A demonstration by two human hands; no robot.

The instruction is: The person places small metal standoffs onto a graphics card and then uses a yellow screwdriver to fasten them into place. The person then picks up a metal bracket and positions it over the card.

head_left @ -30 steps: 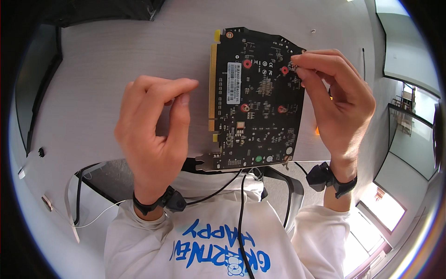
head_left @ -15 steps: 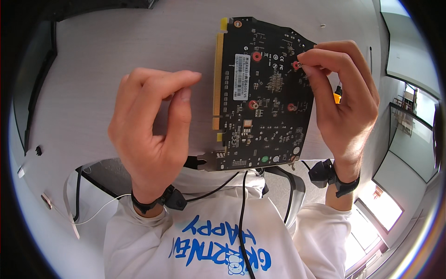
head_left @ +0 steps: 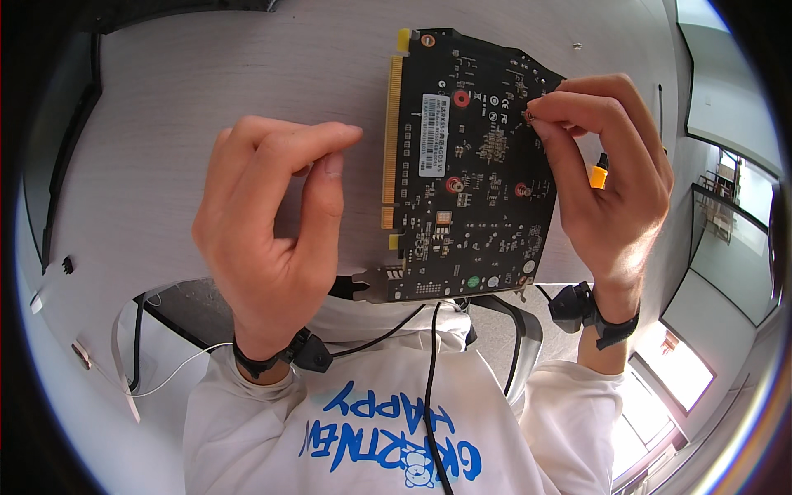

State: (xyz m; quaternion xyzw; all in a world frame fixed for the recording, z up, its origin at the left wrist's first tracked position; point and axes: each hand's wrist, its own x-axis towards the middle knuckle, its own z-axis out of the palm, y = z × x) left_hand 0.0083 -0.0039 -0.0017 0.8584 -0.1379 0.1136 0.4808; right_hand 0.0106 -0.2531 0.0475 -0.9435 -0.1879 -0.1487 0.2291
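Right hand (head_left: pixel 623 202), upper right of frame, is narrowly pinched at the circuit board (head_left: pixel 474 177), presumably for precision, though anything gripped cannot be made out.

Over my camera feed, a pale, faintly grained table (head_left: pixel 190 74) spreads beneath everything, its edges bowed by the lens. To my left I make out a dark-framed panel (head_left: pixel 62 153), and a black object (head_left: pixel 186 10) is cut off by the top of my view. A small black piece (head_left: pixel 68 265) lies near the table's left side. Lower down, a thin white cable (head_left: pixel 191 363) curves past the table edge. I see a dark chair frame (head_left: pixel 528 334) over grey floor (head_left: pixel 498 330). Far right, I find open shelving (head_left: pixel 719 198) and a glaring bright window (head_left: pixel 676 363).
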